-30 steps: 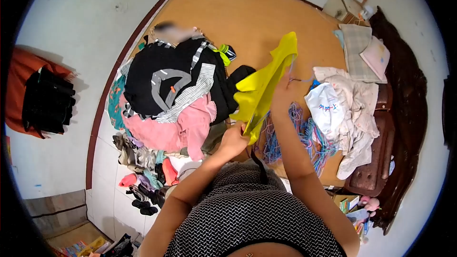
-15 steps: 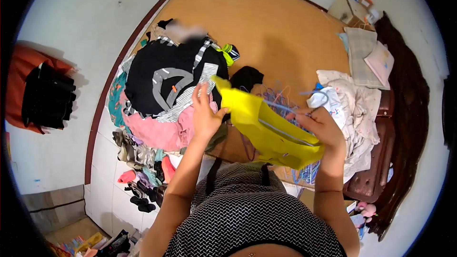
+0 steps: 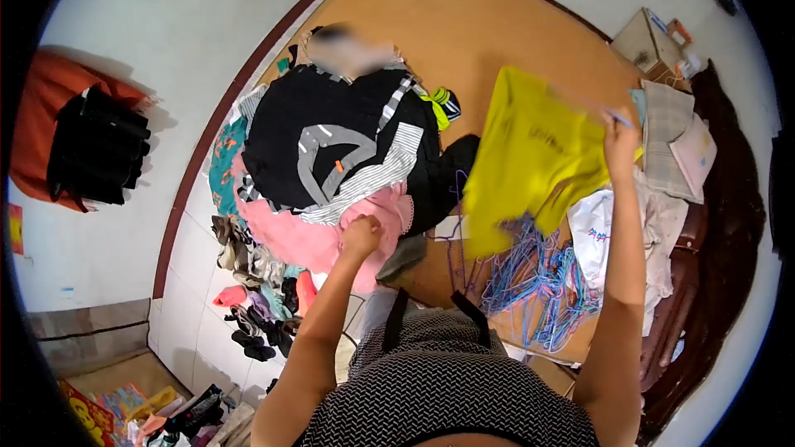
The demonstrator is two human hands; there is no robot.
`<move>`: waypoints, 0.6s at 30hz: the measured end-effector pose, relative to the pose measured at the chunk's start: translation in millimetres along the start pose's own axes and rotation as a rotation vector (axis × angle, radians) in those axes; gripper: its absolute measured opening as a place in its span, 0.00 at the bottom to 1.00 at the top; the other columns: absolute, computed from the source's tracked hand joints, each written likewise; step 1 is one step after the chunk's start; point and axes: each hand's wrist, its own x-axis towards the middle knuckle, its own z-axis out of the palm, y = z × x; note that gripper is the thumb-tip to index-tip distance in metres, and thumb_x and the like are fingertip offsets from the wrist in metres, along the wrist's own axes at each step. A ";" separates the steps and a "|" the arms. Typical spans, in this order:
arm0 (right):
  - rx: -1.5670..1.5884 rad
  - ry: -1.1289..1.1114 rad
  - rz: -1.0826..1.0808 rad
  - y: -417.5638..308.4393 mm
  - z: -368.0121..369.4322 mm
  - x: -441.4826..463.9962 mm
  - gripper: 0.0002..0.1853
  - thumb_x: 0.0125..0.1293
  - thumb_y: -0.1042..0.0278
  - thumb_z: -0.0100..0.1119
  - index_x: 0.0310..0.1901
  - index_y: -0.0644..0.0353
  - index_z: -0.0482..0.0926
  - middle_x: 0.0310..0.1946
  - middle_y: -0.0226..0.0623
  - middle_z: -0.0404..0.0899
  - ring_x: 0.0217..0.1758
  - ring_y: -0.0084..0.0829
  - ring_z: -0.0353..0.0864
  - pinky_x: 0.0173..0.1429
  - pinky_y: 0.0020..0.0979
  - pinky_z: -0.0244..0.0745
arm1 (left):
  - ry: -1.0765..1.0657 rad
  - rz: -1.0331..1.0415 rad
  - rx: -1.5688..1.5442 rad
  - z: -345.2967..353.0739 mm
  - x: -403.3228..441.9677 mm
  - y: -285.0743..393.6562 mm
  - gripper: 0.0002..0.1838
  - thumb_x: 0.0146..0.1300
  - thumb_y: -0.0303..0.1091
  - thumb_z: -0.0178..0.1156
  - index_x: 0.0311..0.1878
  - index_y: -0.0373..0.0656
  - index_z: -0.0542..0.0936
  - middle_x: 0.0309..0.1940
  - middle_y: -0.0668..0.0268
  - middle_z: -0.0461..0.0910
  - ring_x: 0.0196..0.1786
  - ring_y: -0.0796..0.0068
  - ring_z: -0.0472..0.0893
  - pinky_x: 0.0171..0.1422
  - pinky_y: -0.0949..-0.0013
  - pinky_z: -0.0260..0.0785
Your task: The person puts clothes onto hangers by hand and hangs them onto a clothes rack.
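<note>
A yellow T-shirt (image 3: 538, 157) with small dark lettering hangs spread out above the bed, its lower edge blurred by motion. My right hand (image 3: 619, 145), raised at the right, is closed around the hanger at the shirt's top; only a bluish bit of the hanger shows. Lower left, my left hand (image 3: 361, 236) rests against a pink garment (image 3: 281, 228) with curled fingers. Whether cloth is caught in those fingers is hidden. Beside it lies a grey-and-white striped cloth (image 3: 389, 157) on a large black garment (image 3: 281, 124).
Tangled blue and purple hangers (image 3: 538, 281) lie at the bed's near edge. White and pale clothes (image 3: 592, 240) and pillows (image 3: 667, 124) are to the right. Shoes (image 3: 261, 314) stand on the tiled floor at left. Black and rust-coloured cloth (image 3: 99, 149) hangs on the wall.
The yellow T-shirt has swung from in front of my body up and away to the right in my right hand. My left hand has let go of it and dropped onto the pink garment.
</note>
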 end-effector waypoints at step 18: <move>-0.091 -0.455 -0.026 -21.7 281.8 -161.5 0.16 0.51 0.72 0.58 0.45 0.52 0.80 0.46 0.39 0.72 0.54 0.43 0.70 0.55 0.47 0.64 | 0.259 0.445 0.702 -58.1 210.2 -43.0 0.24 0.51 0.31 0.58 0.55 0.53 0.72 0.52 0.63 0.70 0.53 0.60 0.70 0.56 0.58 0.64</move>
